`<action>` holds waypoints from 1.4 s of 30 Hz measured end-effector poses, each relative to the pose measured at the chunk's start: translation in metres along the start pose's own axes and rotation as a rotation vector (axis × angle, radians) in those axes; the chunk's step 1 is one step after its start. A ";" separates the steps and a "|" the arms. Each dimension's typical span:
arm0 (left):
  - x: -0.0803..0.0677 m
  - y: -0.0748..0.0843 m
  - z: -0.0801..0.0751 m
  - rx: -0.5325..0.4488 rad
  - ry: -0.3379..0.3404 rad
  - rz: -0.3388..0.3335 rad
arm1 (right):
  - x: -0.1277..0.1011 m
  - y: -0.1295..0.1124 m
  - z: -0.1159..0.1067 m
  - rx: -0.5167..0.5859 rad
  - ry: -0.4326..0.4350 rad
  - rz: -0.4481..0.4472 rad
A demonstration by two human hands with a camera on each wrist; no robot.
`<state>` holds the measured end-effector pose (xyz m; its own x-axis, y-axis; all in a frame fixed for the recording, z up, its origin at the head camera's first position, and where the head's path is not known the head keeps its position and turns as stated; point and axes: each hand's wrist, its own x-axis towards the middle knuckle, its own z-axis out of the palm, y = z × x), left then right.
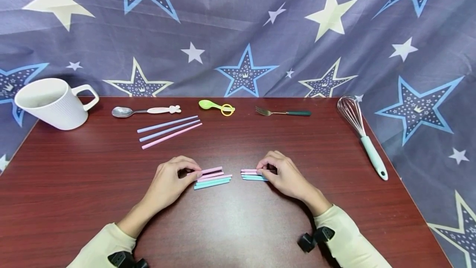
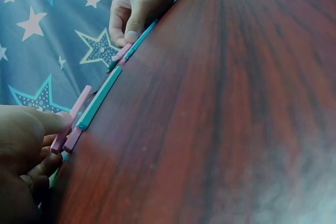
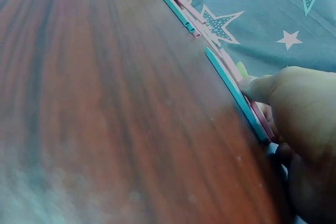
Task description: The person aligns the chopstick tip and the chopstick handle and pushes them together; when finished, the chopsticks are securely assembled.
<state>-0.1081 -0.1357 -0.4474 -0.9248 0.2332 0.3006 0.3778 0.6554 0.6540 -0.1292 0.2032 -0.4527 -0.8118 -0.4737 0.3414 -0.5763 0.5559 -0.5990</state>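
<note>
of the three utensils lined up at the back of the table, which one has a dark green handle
The metal fork, rightmost of the three. The metal spoon has a white bunny-shaped handle, and the small lime-green plastic spoon ends in a yellow ring.

A dark reddish wood-grain surface (image 1: 238,226) fills the foreground. Behind and beside it hangs a blue-grey cloth backdrop (image 1: 230,24), creased, printed with cream and blue-outlined stars. The light is even.
</note>
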 end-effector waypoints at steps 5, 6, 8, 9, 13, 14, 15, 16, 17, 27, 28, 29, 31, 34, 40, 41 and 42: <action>0.001 0.001 -0.002 -0.003 0.020 -0.005 | 0.000 0.000 -0.003 0.034 0.026 0.003; 0.001 0.002 -0.003 -0.002 0.023 -0.008 | 0.000 -0.001 -0.004 0.042 0.030 0.007; 0.002 0.003 -0.006 0.005 0.034 -0.012 | 0.001 -0.002 -0.006 0.048 0.036 0.014; 0.003 0.004 -0.008 0.008 0.041 -0.010 | 0.002 -0.003 -0.008 0.051 0.038 0.016; 0.006 0.008 -0.016 0.025 0.074 0.026 | 0.006 -0.006 -0.013 0.037 0.056 0.004; 0.008 0.010 -0.019 0.029 0.082 0.039 | 0.008 -0.007 -0.014 0.033 0.062 -0.003; 0.010 0.011 -0.022 0.033 0.088 0.052 | 0.009 -0.008 -0.015 0.032 0.068 -0.011; 0.012 0.012 -0.024 0.036 0.093 0.064 | 0.011 -0.009 -0.016 0.030 0.073 -0.017; 0.014 0.014 -0.026 0.039 0.096 0.075 | 0.012 -0.011 -0.017 0.030 0.079 -0.025; 0.030 0.023 -0.035 0.012 0.115 0.123 | 0.028 -0.024 -0.022 0.048 0.092 -0.062; 0.031 0.023 -0.035 0.005 0.117 0.124 | 0.029 -0.025 -0.021 0.054 0.088 -0.056; 0.031 0.023 -0.035 -0.001 0.118 0.125 | 0.030 -0.026 -0.021 0.059 0.085 -0.051; 0.032 0.023 -0.034 -0.016 0.122 0.126 | 0.031 -0.028 -0.021 0.066 0.086 -0.046; 0.031 0.023 -0.034 -0.028 0.128 0.127 | 0.033 -0.030 -0.020 0.071 0.097 -0.048; 0.031 0.025 -0.033 -0.011 0.126 0.130 | 0.038 -0.034 -0.019 0.087 0.117 -0.055; 0.031 0.025 -0.033 -0.007 0.124 0.131 | 0.038 -0.035 -0.018 0.091 0.116 -0.057; 0.030 0.026 -0.033 -0.002 0.122 0.132 | 0.039 -0.036 -0.018 0.093 0.116 -0.059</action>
<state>-0.1250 -0.1353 -0.3989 -0.8549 0.2283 0.4658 0.4959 0.6230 0.6049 -0.1415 0.1768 -0.4049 -0.7855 -0.4186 0.4559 -0.6163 0.4610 -0.6385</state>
